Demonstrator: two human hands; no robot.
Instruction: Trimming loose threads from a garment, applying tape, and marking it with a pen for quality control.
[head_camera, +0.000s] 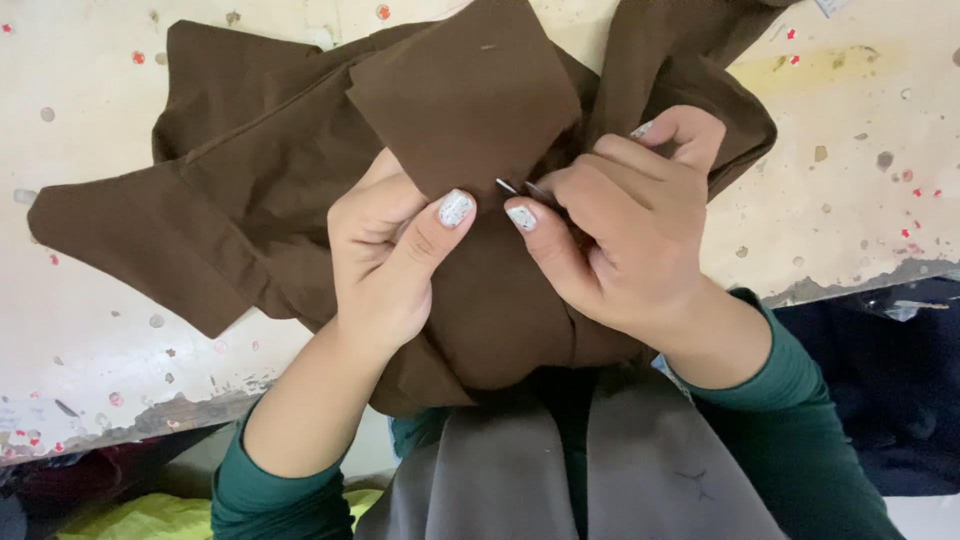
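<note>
Brown cloth (300, 180) lay bunched on the tabletop (850, 180), left hand (385, 255) pinching a fold taut while right hand (620, 225) pinched small metal snips (525, 188) just beside it.

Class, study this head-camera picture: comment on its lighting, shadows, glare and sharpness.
Head view: soft, even light, no glare on the pale worktable; only faint shadows in the folds of the brown fabric; left hand, right hand and the small metal tool between them are sharp; the dark corners below the table edge lose detail.
</note>
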